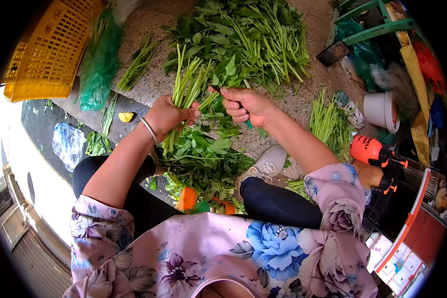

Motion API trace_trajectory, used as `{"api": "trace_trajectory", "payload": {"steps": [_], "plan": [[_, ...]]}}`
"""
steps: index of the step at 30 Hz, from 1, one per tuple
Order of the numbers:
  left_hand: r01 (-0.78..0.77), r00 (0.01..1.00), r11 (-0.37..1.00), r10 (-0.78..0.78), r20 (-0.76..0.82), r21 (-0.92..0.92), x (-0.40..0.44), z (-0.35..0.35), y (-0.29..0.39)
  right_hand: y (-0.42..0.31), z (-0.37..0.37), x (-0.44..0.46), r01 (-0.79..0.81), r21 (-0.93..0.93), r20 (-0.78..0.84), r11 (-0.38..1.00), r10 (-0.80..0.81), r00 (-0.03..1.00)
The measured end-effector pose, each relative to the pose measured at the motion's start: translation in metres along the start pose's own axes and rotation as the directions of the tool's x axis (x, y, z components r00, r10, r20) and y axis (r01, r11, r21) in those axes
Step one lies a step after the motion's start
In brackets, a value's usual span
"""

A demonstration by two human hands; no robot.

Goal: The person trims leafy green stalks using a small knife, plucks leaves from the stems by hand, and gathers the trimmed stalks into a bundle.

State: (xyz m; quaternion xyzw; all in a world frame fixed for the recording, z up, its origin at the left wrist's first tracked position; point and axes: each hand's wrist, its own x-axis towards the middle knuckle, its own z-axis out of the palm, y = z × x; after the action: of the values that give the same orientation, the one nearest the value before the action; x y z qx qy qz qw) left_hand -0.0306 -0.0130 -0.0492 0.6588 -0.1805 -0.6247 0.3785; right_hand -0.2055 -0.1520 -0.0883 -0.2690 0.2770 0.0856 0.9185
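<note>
My left hand [170,117] is closed around a bunch of green leafy vegetable stems [187,79], their pale ends pointing up and away from me. Close beside it, my right hand [247,106] is curled into a fist around what looks like a small knife [249,123]. A dark tip shows by the thumb and a teal end below the fingers; the rest is hidden. Beyond both hands lies a large pile of the same greens [263,42]. Loose leaves [203,161] are heaped beneath them, between my shoes.
Left are a yellow plastic crate [52,52], a green plastic bag [100,64] and a small bundle of stems [139,63]. To the right are more stems [328,121], a white bucket [378,110], a red spray bottle [366,150] and a phone [333,53] by a green frame [377,31].
</note>
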Motion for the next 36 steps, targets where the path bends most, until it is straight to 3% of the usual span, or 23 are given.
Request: {"api": "trace_trajectory", "payload": {"steps": [1,3,5,6,7,8,9,10,11,13,15,17,19,20,23,24,25,26,27,29,31,33,36], "plan": [[0.022,1.0,1.0,-0.022,-0.002,0.017,0.0,0.0,0.0,0.004,-0.001,0.002,0.003,-0.002,-0.005,1.0,-0.003,1.0],[0.02,1.0,1.0,-0.021,0.003,0.022,0.001,-0.003,-0.002,0.015,-0.01,0.007,-0.133,-0.311,-0.242,0.941,0.057,0.969],[0.029,1.0,1.0,-0.029,-0.012,-0.006,0.002,-0.006,-0.002,0.023,-0.031,0.008,-0.151,-0.385,-0.249,0.911,0.055,0.967],[0.042,0.999,0.999,-0.042,0.016,-0.023,0.001,-0.008,-0.002,0.023,-0.025,0.005,-0.205,-0.728,-0.277,0.654,-0.007,0.961],[0.036,0.999,0.999,-0.036,0.018,-0.023,0.002,-0.009,-0.002,0.02,-0.02,0.002,-0.249,-0.93,-0.278,0.272,-0.073,0.958],[0.016,1.0,0.997,-0.016,-0.006,-0.074,0.002,-0.009,-0.002,0.005,-0.021,-0.007,-0.332,-0.942,-0.331,0.05,0.027,0.943],[-0.005,0.999,0.992,0.001,-0.032,-0.126,0.002,-0.009,-0.002,0.0,-0.028,-0.008,-0.333,-0.942,-0.332,0.044,0.025,0.943],[-0.007,0.999,0.991,0.002,-0.036,-0.135,0.001,-0.008,0.0,-0.009,-0.038,-0.006,-0.37,-0.916,-0.398,0.152,-0.241,0.885],[-0.015,0.999,0.99,0.009,-0.039,-0.138,0.002,-0.008,0.001,-0.019,-0.048,-0.003,-0.37,-0.89,-0.455,0.265,-0.48,0.75],[-0.015,0.999,0.957,0.0,-0.05,-0.289,0.003,-0.006,0.002,-0.057,-0.029,-0.014,-0.478,-0.81,-0.56,0.339,-0.688,0.462],[-0.011,0.999,0.958,-0.003,-0.049,-0.287,0.006,-0.005,0.002,-0.067,-0.061,-0.004,-0.536,-0.83,-0.33,0.153,-0.909,0.253],[-0.024,0.997,0.938,-0.005,-0.083,-0.346,0.009,-0.001,0.001,-0.079,-0.071,0.0,-0.575,-0.806,-0.333,0.14,-0.91,0.246],[-0.028,0.995,0.943,-0.006,-0.101,-0.331,0.01,0.001,0.003,-0.086,-0.072,0.0,-0.618,-0.771,-0.444,0.153,-0.825,0.35],[-0.027,0.997,0.939,-0.001,-0.081,-0.342,0.011,0.0,0.002,-0.089,-0.073,-0.001,-0.616,-0.773,-0.44,0.15,-0.827,0.349],[-0.009,0.998,0.939,-0.01,-0.054,-0.345,0.01,-0.001,0.004,-0.093,-0.075,-0.008,-0.287,-0.82,-0.573,0.496,-0.704,0.42],[0.005,0.999,0.943,-0.021,-0.045,-0.334,0.009,-0.001,0.005,-0.093,-0.074,-0.014,-0.289,-0.819,-0.574,0.496,-0.703,0.42],[0.006,0.999,0.942,-0.022,-0.044,-0.336,0.007,-0.001,0.006,-0.094,-0.07,-0.023,0.016,-0.715,-0.577,0.699,-0.603,0.551],[0.01,0.999,0.941,-0.027,-0.044,-0.338,0.006,-0.002,0.007,-0.094,-0.065,-0.031,0.281,-0.476,-0.514,0.833,-0.523,0.68],[0.014,0.998,0.94,-0.031,-0.045,-0.341,0.005,-0.003,0.008,-0.091,-0.061,-0.037,0.278,-0.478,-0.513,0.833,-0.522,0.681],[0.004,0.999,0.934,-0.022,-0.047,-0.358,0.002,-0.004,0.01,-0.082,-0.048,-0.051,0.51,0.016,-0.343,0.86,-0.475,0.81],[-0.004,0.999,0.926,-0.017,-0.051,-0.377,0.002,-0.003,0.01,-0.068,-0.031,-0.058,0.517,0.159,-0.271,0.841,-0.467,0.842],[-0.028,0.999,0.909,0.018,-0.026,-0.415,0.004,-0.003,0.008,-0.052,-0.021,-0.059,0.463,0.403,-0.091,0.789,-0.469,0.879],[-0.04,0.999,0.892,0.028,-0.033,-0.45,0.005,0.001,0.009,-0.042,-0.018,-0.054,0.474,0.314,-0.104,0.822,-0.467,0.878]]}}
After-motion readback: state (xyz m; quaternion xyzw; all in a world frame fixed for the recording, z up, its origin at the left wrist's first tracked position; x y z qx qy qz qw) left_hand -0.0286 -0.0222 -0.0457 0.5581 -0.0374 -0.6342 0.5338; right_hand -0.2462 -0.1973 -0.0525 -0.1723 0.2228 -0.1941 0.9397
